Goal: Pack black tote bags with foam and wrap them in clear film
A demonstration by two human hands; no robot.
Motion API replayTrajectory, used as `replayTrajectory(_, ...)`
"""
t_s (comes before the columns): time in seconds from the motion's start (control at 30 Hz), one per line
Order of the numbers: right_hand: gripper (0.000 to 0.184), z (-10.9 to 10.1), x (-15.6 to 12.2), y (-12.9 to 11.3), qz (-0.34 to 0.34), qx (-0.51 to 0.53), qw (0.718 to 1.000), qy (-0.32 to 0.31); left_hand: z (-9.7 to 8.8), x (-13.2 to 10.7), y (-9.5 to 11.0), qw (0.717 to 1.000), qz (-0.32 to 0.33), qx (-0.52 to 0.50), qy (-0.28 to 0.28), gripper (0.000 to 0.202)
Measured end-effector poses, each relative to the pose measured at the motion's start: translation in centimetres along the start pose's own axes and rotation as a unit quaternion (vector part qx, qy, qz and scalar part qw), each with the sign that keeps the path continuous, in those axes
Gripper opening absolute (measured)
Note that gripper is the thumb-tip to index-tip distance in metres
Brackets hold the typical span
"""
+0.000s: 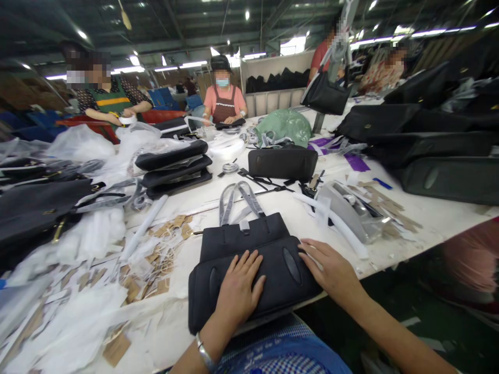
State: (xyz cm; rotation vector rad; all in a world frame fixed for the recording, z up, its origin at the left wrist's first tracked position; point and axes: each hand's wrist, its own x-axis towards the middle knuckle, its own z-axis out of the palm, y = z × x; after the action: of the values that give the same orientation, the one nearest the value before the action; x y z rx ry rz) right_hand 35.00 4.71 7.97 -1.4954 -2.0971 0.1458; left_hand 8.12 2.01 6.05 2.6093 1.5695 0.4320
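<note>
A black handbag [268, 270] lies at the table's front edge, its base with two oval patches facing me. Its handles [241, 200], wrapped in clear film, stretch away from me across the table. My left hand [239, 285] rests on the base with its fingers spread. At the bag's right edge, my right hand [327, 265] touches the side with its fingers stretched out; part of its thumb is hidden. A white foam strip [331, 223] and a grey tape dispenser [351, 210] sit beyond my right hand. To the left of the bag are brown paper tags [156, 265] with strings.
Black bags are stacked at left [177, 169] and right [452, 179]. Another black bag [283, 162] stands ahead, before a green plastic bag [283, 127]. A hanging bag [327, 93] is on a post. Co-workers [224, 101] are across the table. White wrapping [81, 322] covers the left front.
</note>
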Motion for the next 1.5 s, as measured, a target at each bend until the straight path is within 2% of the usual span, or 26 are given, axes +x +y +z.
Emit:
replayTrajectory(0.03,0.03,-0.5,-0.9,0.4,0.03,0.028,0.999,-0.004,0.2,-0.1,0.0,1.0,0.004,0.01,0.008,0.049)
replayTrajectory(0.1,0.031,-1.1,-2.4,1.4,0.139,0.079,0.987,-0.029,0.7,-0.4,0.1,0.999,0.013,0.029,0.026,0.05)
replayTrajectory(0.2,0.033,-0.7,-2.9,3.3,0.304,0.192,0.932,-0.056,1.4,-0.7,0.0,0.997,0.022,0.047,0.052,0.05)
replayTrajectory(0.27,0.035,0.0,-2.2,4.1,0.365,0.27,0.889,-0.054,1.7,-0.7,-0.1,0.996,0.03,0.051,0.066,0.051)
replayTrajectory(0.33,0.036,0.8,-1.0,4.5,0.392,0.307,0.865,-0.056,1.9,-0.7,-0.2,0.995,0.036,0.053,0.075,0.051)
replayTrajectory(0.43,0.026,1.8,0.5,4.6,0.401,0.321,0.853,-0.09,1.8,-0.7,-0.3,0.994,0.038,0.057,0.08,0.05)
replayTrajectory(0.57,0.02,2.6,0.9,5.2,0.417,0.329,0.84,-0.113,1.7,-0.7,-0.1,0.994,0.037,0.053,0.082,0.05)
replayTrajectory(0.67,0.025,2.2,0.3,5.9,0.424,0.312,0.843,-0.107,1.6,-0.8,0.0,0.995,0.035,0.047,0.083,0.049)
replayTrajectory(0.77,0.039,0.8,-1.4,5.6,0.427,0.281,0.853,-0.106,1.4,-0.7,0.1,0.996,0.03,0.034,0.075,0.048)
replayTrajectory(0.8,0.043,0.2,-2.2,5.2,0.412,0.251,0.87,-0.101,1.2,-0.7,0.1,0.997,0.027,0.027,0.07,0.048)
replayTrajectory(0.87,0.042,-1.0,-4.1,4.0,0.333,0.16,0.927,-0.062,1.0,-0.4,0.0,0.998,0.018,0.007,0.058,0.048)
replayTrajectory(0.93,0.03,-1.5,-5.6,2.3,0.176,0.067,0.982,-0.028,0.6,-0.1,-0.1,0.999,0.007,-0.015,0.043,0.046)
replayTrajectory(0.97,0.03,-1.6,-6.0,1.5,0.085,0.036,0.995,-0.031,0.4,0.1,-0.2,0.999,0.003,-0.025,0.036,0.046)
replayTrajectory(1.03,0.052,-1.0,-6.0,0.2,-0.075,-0.008,0.994,-0.08,-0.1,0.5,-0.5,0.999,-0.006,-0.039,0.019,0.045)
replayTrajectory(1.1,0.071,-0.1,-4.9,-0.3,-0.166,-0.036,0.977,-0.131,-0.5,0.8,-0.7,0.999,-0.011,-0.051,-0.004,0.045)
replayTrajectory(1.17,0.079,0.9,-3.2,0.0,-0.203,-0.044,0.967,-0.148,-1.0,1.1,-0.9,0.998,-0.01,-0.061,-0.031,0.049)
replayTrajectory(1.33,0.081,2.0,0.0,1.6,-0.252,-0.018,0.957,-0.146,-2.6,2.1,-1.7,0.993,-0.002,-0.083,-0.083,0.055)
replayTrajectory(1.43,0.086,1.9,0.3,1.9,-0.253,-0.01,0.956,-0.152,-4.3,2.0,-3.5,0.983,0.033,-0.142,-0.115,0.045)
replayTrajectory(1.5,0.088,1.8,0.2,1.9,-0.246,-0.005,0.957,-0.154,-5.8,0.8,-5.2,0.972,0.05,-0.192,-0.13,0.04)
